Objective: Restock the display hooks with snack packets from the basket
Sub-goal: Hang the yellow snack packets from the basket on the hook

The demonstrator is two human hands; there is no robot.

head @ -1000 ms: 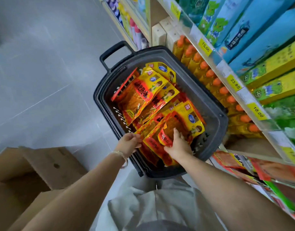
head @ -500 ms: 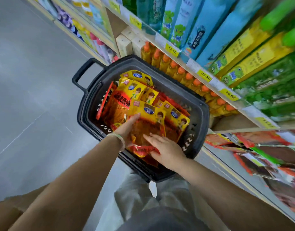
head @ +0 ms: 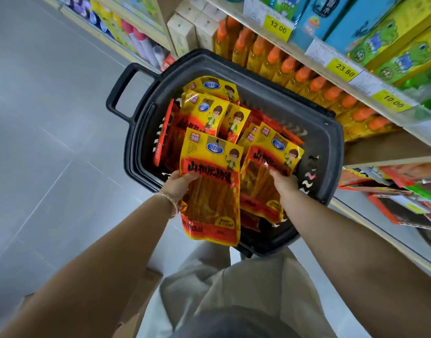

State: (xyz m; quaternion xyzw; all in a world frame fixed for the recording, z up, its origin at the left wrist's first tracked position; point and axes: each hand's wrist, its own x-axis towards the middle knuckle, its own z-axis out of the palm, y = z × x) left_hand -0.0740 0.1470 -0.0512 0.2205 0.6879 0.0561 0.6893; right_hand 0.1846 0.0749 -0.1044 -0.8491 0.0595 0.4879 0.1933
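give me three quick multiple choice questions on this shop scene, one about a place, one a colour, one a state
1. The orange-capped bottles stand: A in the basket B on the shelf beside it C on the floor
2. The basket is: A black B blue C white
3. The left hand: A hangs open B grips a snack packet C holds the basket's handle
Answers: B, the bottles line the shelf next to the basket; A, its rim and walls are black; B, its fingers curl round the packet's edge.
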